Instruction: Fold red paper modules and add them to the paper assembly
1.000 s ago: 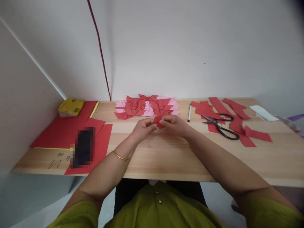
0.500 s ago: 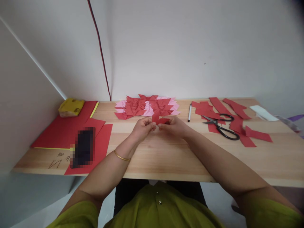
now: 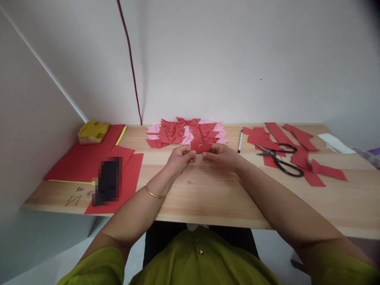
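Observation:
A small piece of red paper [image 3: 203, 149] is stretched between my two hands, above the middle of the wooden table. My left hand [image 3: 179, 159] pinches its left side between thumb and fingers. On the opposite side my right hand [image 3: 222, 157] grips it the same way, thumb towards me. The paper looks folded, but its exact shape is partly covered by my fingers. Just beyond my hands lies a pile of folded red paper pieces [image 3: 172, 131] mixed with pink folded paper pieces [image 3: 187, 135].
Black-handled scissors [image 3: 274, 154] lie open on red paper scraps [image 3: 303, 157] at right, beside a white pen [image 3: 240, 141] and white paper [image 3: 335, 143]. At left are red sheets [image 3: 130, 178], a blurred dark object [image 3: 108, 180] and a yellow packet [image 3: 93, 132]. A wall stands behind.
My hands have drawn slightly apart, and the red paper between them now lies more level, its upright part lower. The whole view has shifted a little.

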Demonstrator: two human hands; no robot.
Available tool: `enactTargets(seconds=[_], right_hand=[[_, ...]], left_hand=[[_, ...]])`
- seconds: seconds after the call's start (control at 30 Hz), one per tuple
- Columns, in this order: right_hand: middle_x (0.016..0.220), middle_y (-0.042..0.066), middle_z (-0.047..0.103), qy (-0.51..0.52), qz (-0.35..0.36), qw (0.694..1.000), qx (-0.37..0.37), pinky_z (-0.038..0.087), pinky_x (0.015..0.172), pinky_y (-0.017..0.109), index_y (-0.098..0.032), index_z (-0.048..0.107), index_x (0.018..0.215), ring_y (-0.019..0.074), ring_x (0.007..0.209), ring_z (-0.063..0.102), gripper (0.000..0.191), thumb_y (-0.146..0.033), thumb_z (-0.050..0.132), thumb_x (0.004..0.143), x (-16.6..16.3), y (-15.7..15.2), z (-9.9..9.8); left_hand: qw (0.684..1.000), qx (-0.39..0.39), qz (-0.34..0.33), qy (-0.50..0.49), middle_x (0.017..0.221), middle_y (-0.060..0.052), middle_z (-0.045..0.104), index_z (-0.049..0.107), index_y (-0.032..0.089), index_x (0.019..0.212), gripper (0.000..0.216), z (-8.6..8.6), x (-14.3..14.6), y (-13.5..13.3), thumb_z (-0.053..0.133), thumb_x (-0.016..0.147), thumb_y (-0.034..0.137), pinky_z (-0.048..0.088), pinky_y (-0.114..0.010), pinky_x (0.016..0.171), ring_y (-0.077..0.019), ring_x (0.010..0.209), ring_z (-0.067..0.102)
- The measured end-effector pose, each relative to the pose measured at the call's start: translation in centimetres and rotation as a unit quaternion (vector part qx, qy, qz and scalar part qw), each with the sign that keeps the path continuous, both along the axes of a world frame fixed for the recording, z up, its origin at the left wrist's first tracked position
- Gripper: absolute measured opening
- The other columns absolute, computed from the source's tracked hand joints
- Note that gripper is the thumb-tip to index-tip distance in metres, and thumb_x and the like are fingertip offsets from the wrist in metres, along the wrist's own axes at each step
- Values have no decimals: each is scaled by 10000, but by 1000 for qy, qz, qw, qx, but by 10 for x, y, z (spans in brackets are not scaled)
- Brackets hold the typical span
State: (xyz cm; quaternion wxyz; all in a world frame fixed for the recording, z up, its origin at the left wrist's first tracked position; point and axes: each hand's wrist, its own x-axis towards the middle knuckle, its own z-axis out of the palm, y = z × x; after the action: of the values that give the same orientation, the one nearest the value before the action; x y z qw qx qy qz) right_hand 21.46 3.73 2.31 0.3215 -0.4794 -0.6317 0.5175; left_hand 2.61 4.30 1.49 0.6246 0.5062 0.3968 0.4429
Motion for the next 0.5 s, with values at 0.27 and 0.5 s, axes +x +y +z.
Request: enactTargets(seconds=[0.27,0.5], right_hand=[[657,6,587,5,-10,996,85,397,609,272,-184,614,672,130,626,515,302,-478,636,738,-9,-5,5],[773,36,649,13,34,997,61,443,694,302,-194,657,768,173,740,576,308,-498,602,766,-2,0,-1]], left_hand=[[989,80,-48,111,613,11,559,541,135,684,199,-2,2,-2,616,726,314,350,-215,540,-78,554,478],[987,99,-61,107,612,16,538,540,139,703,170,-5,1,-2,586,742,298,345,-217,541,-77,545,460]])
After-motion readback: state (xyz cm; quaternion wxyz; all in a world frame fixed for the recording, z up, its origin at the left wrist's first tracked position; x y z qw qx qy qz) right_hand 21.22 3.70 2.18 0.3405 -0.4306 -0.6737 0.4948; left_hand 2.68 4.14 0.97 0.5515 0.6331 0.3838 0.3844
